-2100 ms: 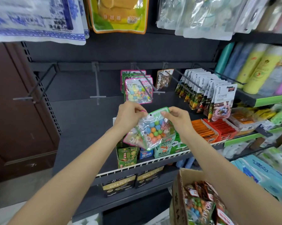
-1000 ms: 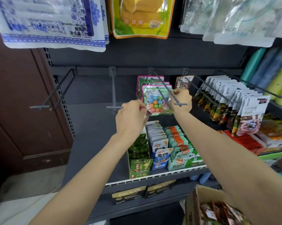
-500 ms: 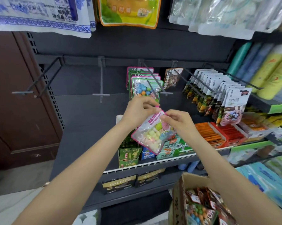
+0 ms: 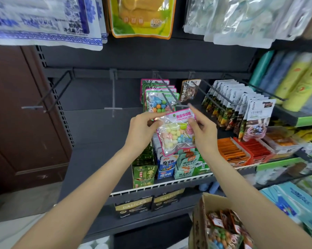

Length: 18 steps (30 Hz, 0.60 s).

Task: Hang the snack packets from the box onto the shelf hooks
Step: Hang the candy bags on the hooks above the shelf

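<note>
Pink-edged clear candy packet is up in front of you, tilted, pastel balls inside, held in the air above the front of the middle shelf. Your left hand pinches its top left corner between thumb and fingertips. Your right hand pinches the right edge of the header, one finger sticking up past the top corner. Both hands are closed on the same packet, neither on a hook.

The packet's top edge sits just below and in front of the tip of the loaded hook, which carries a stack of hung candy packets of the same kind, front one nearly at the hook's end. Little bare wire shows at that tip.

Open room: two bare hooks to the left, the centre hook and the far-left hook near the shelf unit's left edge, with bare back panel behind both. To the right, one brown packet hangs alone, then a full row of white packets running toward the right edge.

Below your hands, boxed snacks sit against the white wire lip at the shelf's front edge. The cardboard box is at the bottom right, under your right forearm, open, with more packets inside.
</note>
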Motion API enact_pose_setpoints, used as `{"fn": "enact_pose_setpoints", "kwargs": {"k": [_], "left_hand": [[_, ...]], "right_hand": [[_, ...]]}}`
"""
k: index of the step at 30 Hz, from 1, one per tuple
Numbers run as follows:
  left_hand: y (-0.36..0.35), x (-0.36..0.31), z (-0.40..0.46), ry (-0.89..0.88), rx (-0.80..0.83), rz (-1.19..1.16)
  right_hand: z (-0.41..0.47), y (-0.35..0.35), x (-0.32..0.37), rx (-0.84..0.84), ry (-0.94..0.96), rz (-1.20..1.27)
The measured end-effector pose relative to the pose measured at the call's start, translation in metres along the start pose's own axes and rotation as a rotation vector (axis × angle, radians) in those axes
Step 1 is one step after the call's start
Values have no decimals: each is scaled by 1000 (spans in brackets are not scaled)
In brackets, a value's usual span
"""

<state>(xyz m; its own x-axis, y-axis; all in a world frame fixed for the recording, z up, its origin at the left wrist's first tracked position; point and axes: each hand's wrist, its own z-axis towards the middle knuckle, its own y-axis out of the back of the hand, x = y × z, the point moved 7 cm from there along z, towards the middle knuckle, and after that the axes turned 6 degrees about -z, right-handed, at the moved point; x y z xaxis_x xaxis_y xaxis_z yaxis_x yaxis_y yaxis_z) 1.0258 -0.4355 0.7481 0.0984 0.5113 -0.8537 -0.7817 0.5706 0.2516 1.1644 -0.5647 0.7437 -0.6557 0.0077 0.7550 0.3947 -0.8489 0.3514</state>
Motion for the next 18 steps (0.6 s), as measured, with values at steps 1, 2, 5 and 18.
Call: {"fn": "enact_pose_setpoints", "kwargs": {"k": [1, 2, 5, 18], "left_hand": [[0, 1, 0, 0, -10, 4], [0, 0, 1, -1, -16, 5], [-3, -1, 3, -11, -17, 6], [-7, 1, 11, -71, -73, 29]], "right_hand": [[1, -2, -1, 1, 11, -38], [2, -4, -3, -2, 19, -75], [3, -6, -6, -26, 35, -164], [8, -10, -7, -2, -2, -171]]}}
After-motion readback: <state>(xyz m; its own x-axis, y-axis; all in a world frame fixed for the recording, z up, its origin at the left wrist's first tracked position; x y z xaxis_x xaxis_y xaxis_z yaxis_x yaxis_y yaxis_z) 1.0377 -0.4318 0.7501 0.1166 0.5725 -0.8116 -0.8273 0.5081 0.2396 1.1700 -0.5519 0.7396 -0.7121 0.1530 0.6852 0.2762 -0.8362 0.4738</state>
